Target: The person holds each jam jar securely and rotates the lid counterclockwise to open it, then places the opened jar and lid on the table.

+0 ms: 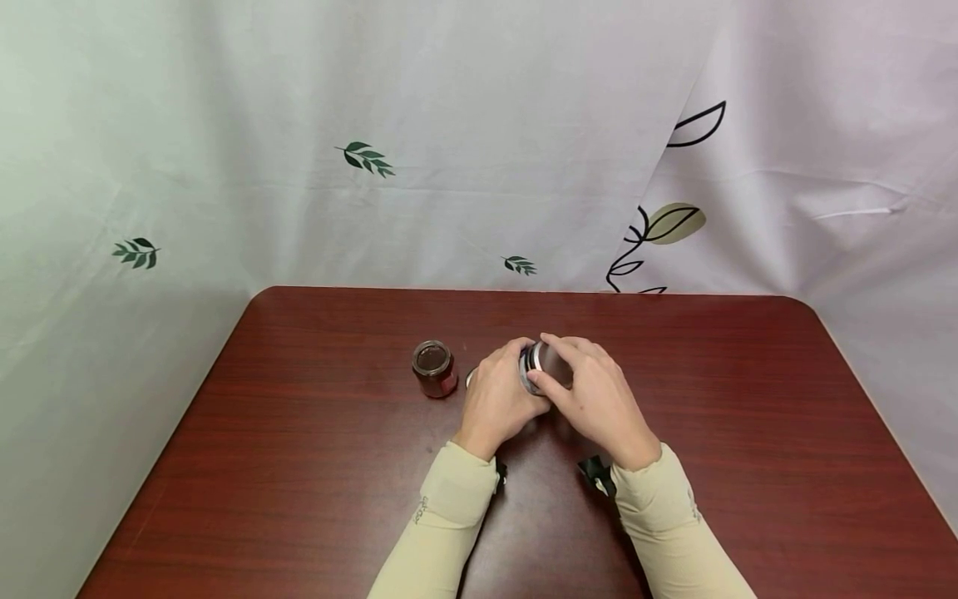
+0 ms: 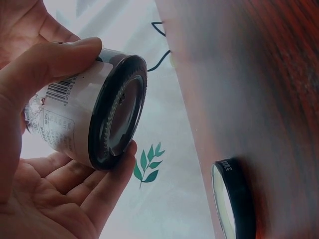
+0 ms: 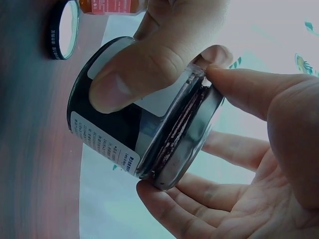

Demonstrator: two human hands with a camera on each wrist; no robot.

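My left hand (image 1: 500, 391) grips the body of a dark glass jar (image 3: 117, 119) with white labels, thumb over its side. The jar is tipped sideways, its ribbed base (image 2: 122, 119) facing the left wrist camera. At the jar's other end, the fingertips and thumb of my right hand (image 1: 599, 399) hold the rim of a metal lid (image 3: 187, 142). The lid sits over the mouth, with a narrow dark band showing between it and the glass. Both hands are raised over the middle of the table.
A second jar (image 1: 434, 374), lidless with dark brown contents and a red label, stands on the red-brown table (image 1: 299, 433) left of my hands. Beside it lies a black-rimmed lid (image 2: 237, 201), mostly hidden by my left hand in the head view. A leaf-patterned white curtain (image 1: 449, 216) hangs behind.
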